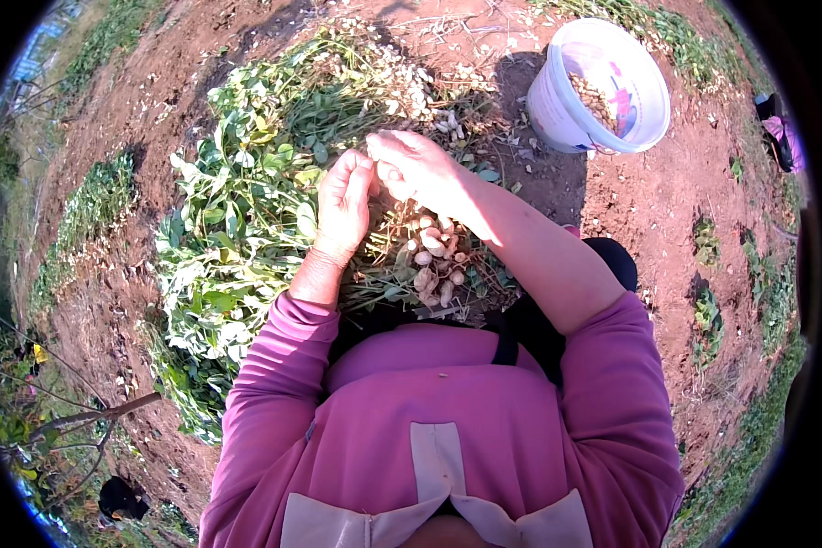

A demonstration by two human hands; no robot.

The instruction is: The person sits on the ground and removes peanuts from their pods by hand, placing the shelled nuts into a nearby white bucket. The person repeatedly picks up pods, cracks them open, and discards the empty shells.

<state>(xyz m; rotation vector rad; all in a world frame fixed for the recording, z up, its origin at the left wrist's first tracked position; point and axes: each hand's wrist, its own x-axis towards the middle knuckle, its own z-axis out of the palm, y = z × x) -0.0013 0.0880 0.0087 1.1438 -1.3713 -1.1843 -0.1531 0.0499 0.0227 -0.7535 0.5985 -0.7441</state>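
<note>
My left hand (346, 198) and my right hand (411, 168) meet above a heap of pulled peanut plants (246, 212), fingertips close together. Both hands have curled fingers; whatever lies between the fingertips is too small or hidden to tell. Just below my right hand, a cluster of peanut pods (438, 257) hangs on roots near my lap. Farther up, more pale pods (411, 85) lie on the heap among stems and roots. To the upper right stands a white plastic bucket (544, 103) with loose peanuts (592, 99) inside.
Reddish bare soil (630, 205) surrounds the heap. Smaller green plants (707, 318) grow at the right, and another plant pile (96, 198) lies at the left. A bare branch (109, 413) reaches in at the lower left. A pink and black item (781, 133) is at the right rim.
</note>
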